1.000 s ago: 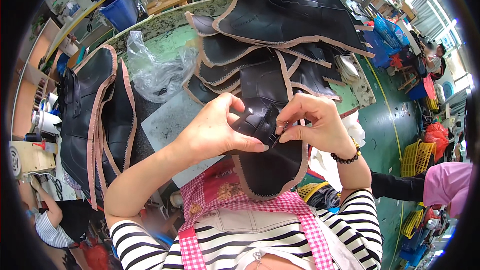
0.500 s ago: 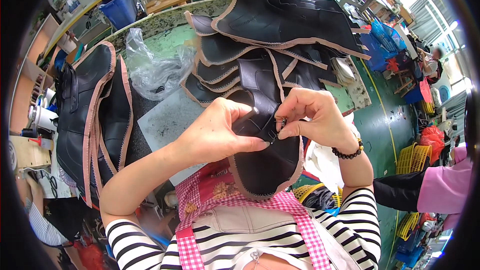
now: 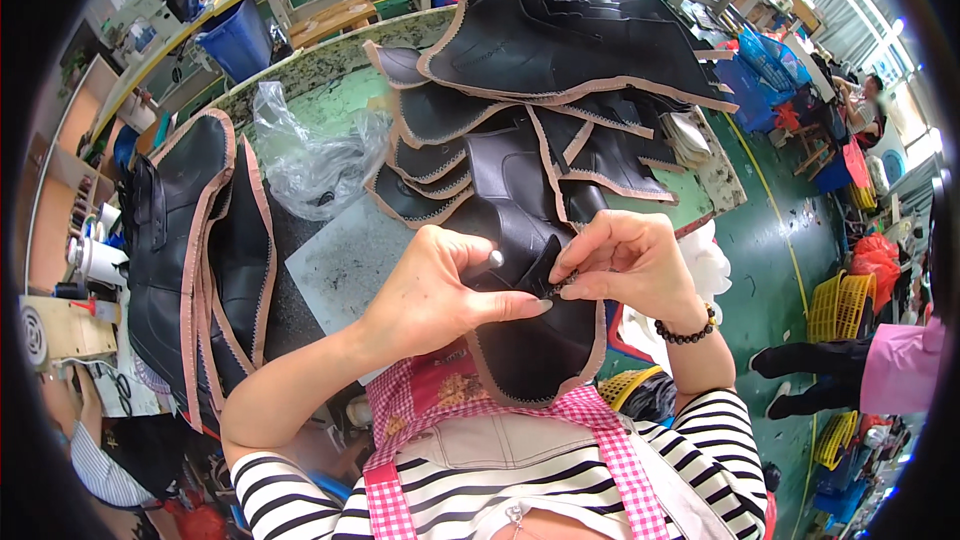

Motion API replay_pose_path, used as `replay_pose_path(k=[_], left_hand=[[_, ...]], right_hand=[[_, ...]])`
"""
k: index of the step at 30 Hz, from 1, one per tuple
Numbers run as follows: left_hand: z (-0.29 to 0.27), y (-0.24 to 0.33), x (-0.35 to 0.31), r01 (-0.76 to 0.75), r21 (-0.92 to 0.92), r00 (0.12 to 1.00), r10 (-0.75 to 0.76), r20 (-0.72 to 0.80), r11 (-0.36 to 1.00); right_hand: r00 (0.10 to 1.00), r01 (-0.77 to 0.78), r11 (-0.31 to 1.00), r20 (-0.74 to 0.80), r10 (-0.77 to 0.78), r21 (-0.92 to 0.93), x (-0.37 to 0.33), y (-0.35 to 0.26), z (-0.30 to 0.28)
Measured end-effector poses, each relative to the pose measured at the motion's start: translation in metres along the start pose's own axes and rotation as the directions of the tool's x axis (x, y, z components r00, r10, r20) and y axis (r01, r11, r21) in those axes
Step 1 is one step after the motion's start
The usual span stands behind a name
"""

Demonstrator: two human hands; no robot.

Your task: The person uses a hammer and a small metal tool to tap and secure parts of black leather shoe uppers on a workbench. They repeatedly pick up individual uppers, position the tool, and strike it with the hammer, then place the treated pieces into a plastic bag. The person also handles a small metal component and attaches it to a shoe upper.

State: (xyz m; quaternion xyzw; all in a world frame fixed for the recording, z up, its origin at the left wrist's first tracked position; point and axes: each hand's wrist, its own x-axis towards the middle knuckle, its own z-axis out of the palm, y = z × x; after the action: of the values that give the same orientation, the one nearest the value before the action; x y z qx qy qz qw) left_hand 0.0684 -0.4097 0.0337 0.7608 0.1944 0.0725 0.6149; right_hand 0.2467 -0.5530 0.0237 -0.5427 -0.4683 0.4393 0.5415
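Note:
A black boot upper (image 3: pixel 535 355) with a tan zigzag-stitched edge lies before me, its lower end against my apron. My left hand (image 3: pixel 425 285) is closed around a slim tool (image 3: pixel 495 258) whose rounded metal end pokes out past the index finger; the rest is hidden. The left thumb reaches to a short black strap (image 3: pixel 541 262) on the upper. Opposite it, my right hand (image 3: pixel 635 258) pinches a small dark metal buckle (image 3: pixel 562 284) at that strap between thumb and fingers. Fingertips of both hands nearly meet there and cover part of the buckle.
More black uppers (image 3: pixel 570 50) are piled on the green worktable (image 3: pixel 320 75), with others (image 3: pixel 180 230) at the left. Clear plastic wrap (image 3: pixel 315 155) and a grey board (image 3: pixel 335 255) lie between. Yellow baskets (image 3: pixel 838 305) and a person in pink (image 3: pixel 900 365) are at the right.
Both hands have moved slightly down, and the fingertips have drawn closer together at the buckle. The strap now stands up more. The tool's metal end has tipped toward view.

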Motion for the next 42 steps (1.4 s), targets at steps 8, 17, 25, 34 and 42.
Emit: replay_pose_path(k=[8, 17, 25, 34, 42], left_hand=[[0.006, -0.016, 0.001, -0.019, 0.004, 1.0, 0.019, -0.017, 1.0], [0.012, -0.012, -0.006, 0.023, -0.023, 1.0, -0.023, 0.007, 0.999], [0.015, -0.012, -0.007, 0.033, -0.074, 0.999, -0.033, -0.002, 0.997], [0.013, -0.005, -0.006, 0.044, -0.161, 0.999, -0.04, 0.029, 0.986], [0.01, 0.001, -0.004, 0.066, -0.161, 0.996, -0.054, 0.075, 0.985]], right_hand=[[0.996, -0.089, 0.993, 0.008, 0.088, 0.081, 0.002, -0.002, 0.0], [0.991, -0.127, 0.985, -0.037, 0.132, 0.115, -0.008, 0.006, 0.005], [0.992, -0.089, 0.993, -0.081, 0.096, 0.075, -0.011, 0.011, 0.008], [0.988, -0.153, 0.951, 0.052, 0.145, 0.269, -0.01, 0.024, -0.001], [0.984, -0.174, 0.963, 0.075, 0.161, 0.207, -0.007, 0.02, -0.007]])
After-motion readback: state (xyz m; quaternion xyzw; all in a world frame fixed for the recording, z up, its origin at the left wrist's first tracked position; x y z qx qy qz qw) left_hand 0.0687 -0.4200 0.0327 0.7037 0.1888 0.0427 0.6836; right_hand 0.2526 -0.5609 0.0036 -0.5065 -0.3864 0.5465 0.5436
